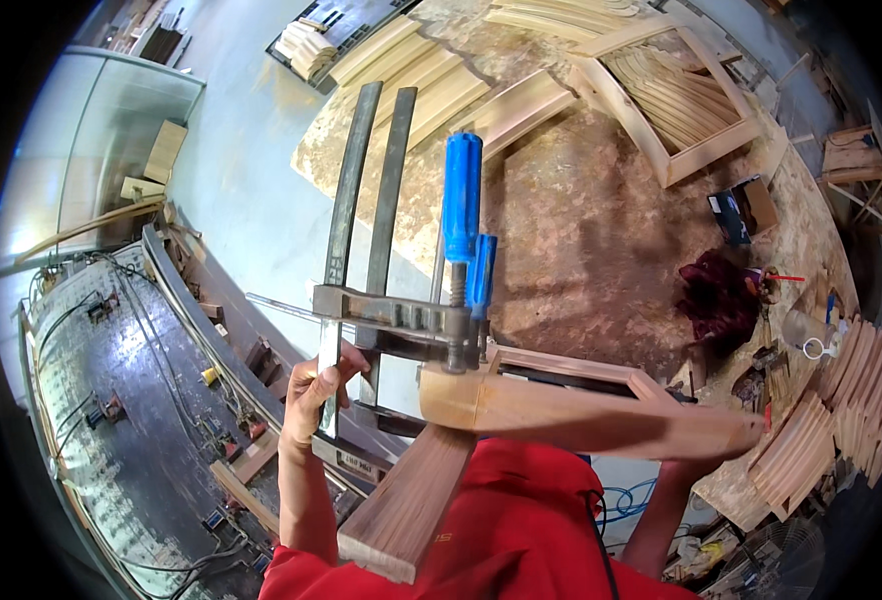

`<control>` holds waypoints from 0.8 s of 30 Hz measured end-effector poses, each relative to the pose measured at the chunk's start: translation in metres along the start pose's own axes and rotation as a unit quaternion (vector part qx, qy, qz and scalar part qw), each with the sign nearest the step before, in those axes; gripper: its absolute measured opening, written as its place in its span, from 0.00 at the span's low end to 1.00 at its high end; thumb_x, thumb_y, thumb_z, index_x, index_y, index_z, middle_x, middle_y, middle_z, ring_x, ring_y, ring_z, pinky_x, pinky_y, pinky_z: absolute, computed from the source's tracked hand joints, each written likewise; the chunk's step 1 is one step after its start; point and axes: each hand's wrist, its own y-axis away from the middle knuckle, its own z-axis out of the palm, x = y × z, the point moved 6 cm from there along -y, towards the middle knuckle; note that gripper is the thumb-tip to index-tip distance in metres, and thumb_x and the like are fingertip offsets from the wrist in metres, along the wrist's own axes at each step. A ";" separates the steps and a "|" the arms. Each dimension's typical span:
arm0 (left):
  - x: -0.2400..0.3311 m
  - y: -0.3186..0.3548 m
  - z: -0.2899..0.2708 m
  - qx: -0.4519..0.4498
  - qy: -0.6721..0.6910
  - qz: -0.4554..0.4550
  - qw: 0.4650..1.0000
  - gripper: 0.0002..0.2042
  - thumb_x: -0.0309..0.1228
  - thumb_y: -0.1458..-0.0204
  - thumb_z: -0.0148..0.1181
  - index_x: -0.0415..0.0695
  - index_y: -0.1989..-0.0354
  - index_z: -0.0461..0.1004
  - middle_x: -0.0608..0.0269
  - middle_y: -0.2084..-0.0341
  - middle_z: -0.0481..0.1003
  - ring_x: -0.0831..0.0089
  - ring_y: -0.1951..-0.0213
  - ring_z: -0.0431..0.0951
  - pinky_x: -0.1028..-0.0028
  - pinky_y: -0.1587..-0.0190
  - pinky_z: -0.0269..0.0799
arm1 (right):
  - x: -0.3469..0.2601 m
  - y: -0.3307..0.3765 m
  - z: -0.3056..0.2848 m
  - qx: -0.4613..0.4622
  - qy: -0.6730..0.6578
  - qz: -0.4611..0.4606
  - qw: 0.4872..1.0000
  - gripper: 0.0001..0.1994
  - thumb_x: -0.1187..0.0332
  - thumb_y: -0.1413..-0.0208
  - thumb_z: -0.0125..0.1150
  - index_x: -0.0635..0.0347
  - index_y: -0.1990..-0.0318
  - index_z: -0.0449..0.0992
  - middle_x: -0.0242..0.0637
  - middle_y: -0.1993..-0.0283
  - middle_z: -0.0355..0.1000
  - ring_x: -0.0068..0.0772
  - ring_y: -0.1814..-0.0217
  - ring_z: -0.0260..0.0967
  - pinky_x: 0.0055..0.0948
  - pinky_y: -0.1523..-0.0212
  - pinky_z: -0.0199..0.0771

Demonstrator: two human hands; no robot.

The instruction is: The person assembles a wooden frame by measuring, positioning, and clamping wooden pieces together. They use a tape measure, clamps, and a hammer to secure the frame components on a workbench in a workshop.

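Two bar clamps with dark steel bars and blue handles (461, 195) stand upright at the near side, their jaws by the corner of a wooden frame. My left hand (316, 395) is closed round the bar of the nearer clamp, just below its sliding jaw (396, 307). The wooden frame has a broad, rounded-end rail (601, 415) across the front and a thick leg (411, 500) slanting toward me. Under the rail's right end, my right hand (696, 468) grips the wood from below; its fingers are mostly hidden.
A large worn worktable (581, 240) spreads ahead, bearing wooden slats (411, 80), an open frame (711, 160), a small box (744, 208) and a dark red cloth (716, 300). Curved wooden pieces (871, 390) are stacked at right. A metal machine bed with hoses (141, 400) stands left.
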 end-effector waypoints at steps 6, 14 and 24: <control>0.024 -0.026 0.026 -0.074 -0.057 -0.047 0.995 0.25 0.53 0.41 0.63 0.38 0.61 0.82 0.57 0.61 0.78 0.71 0.59 0.78 0.77 0.68 0.75 | -0.044 0.059 0.017 0.114 0.046 0.012 0.992 0.38 0.41 0.31 0.46 0.52 0.23 0.46 0.42 0.24 0.52 0.41 0.25 0.56 0.51 0.26 0.55; 0.033 -0.089 0.090 -0.163 -0.155 -0.070 0.972 0.21 0.48 0.40 0.61 0.39 0.61 0.82 0.60 0.62 0.80 0.74 0.63 0.77 0.77 0.68 0.70 | -0.009 0.104 -0.039 0.216 0.360 -0.106 0.901 0.25 0.60 0.30 0.52 0.60 0.30 0.63 0.44 0.32 0.65 0.34 0.34 0.68 0.39 0.35 0.70; 0.026 -0.153 0.126 -0.229 -0.071 -0.104 0.965 0.21 0.46 0.40 0.64 0.34 0.66 0.79 0.58 0.60 0.75 0.67 0.56 0.77 0.66 0.43 0.71 | -0.017 0.077 0.002 0.237 0.176 -0.143 0.945 0.29 0.58 0.27 0.43 0.56 0.24 0.48 0.38 0.27 0.58 0.37 0.28 0.62 0.44 0.28 0.62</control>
